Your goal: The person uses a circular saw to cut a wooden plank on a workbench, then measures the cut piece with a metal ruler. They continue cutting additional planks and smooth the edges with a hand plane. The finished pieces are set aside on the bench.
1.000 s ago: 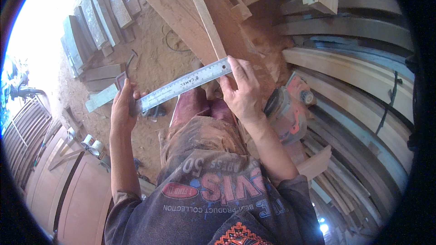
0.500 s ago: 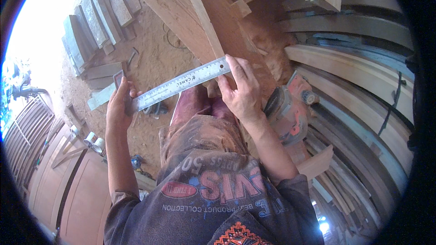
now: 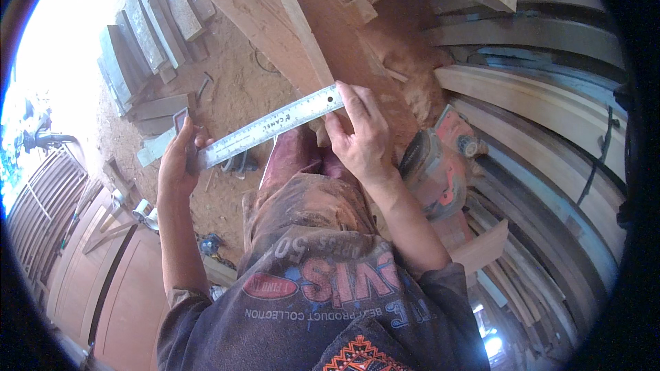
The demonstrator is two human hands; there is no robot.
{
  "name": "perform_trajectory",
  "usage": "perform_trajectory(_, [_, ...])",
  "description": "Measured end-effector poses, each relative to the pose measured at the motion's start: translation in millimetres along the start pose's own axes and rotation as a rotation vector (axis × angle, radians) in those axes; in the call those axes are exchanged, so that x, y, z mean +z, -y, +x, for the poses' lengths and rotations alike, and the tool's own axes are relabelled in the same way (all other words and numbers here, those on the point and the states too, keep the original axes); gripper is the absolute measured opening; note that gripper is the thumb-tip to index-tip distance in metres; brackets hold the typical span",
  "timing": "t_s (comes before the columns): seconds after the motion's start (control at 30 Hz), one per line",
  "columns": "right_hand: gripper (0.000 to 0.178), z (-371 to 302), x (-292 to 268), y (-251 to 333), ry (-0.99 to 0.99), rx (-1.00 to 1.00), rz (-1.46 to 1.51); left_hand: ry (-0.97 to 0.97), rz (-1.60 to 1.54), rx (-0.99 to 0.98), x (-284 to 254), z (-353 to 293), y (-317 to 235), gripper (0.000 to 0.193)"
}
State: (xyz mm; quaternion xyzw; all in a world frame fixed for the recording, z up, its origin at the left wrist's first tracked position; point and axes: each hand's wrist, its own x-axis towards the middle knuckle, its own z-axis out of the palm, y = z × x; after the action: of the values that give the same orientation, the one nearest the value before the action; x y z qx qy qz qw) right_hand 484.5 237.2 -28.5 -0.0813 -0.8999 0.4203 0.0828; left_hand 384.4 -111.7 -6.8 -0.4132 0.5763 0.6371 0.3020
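A steel try square with a graduated silver blade [image 3: 265, 127] is stretched between my hands, in front of my body. My left hand [image 3: 182, 154] is closed round its stock, whose dark, frame-like end [image 3: 181, 119] sticks out above the fingers. At the blade's other end, beside a small round hole, my right hand [image 3: 361, 127] pinches the metal between thumb and fingers. The blade slants up toward the right. Just beyond it, a long wooden board [image 3: 302, 31] reaches away over a dusty reddish-brown wooden surface [image 3: 247, 24].
Several wood blocks [image 3: 146, 34] lie on the sandy ground at the far left, near a hammer [image 3: 203, 85]. A dusty orange-red power tool [image 3: 440, 165] sits right of my right forearm. Long timbers [image 3: 529, 110] are stacked along the right; door panels [image 3: 130, 302] are at the lower left.
The blade's right end and my right hand have shifted slightly left. Both hands keep their hold on the try square.
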Motion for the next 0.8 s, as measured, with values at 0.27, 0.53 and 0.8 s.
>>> perform_trajectory(0.27, [0.057,1,0,1,-0.015,0.009,0.017,-0.034,-0.005,-0.012,2,0,-1,0.034])
perform_trajectory(0.53, [0.056,-4,5,3,-0.047,0.078,0.029,-0.025,-0.065,-0.002,-1,-1,4,0.034])
perform_trajectory(0.8, [0.034,-15,-23,33,-0.100,0.425,-0.056,0.114,-0.039,0.438,-4,-27,-25,0.033])
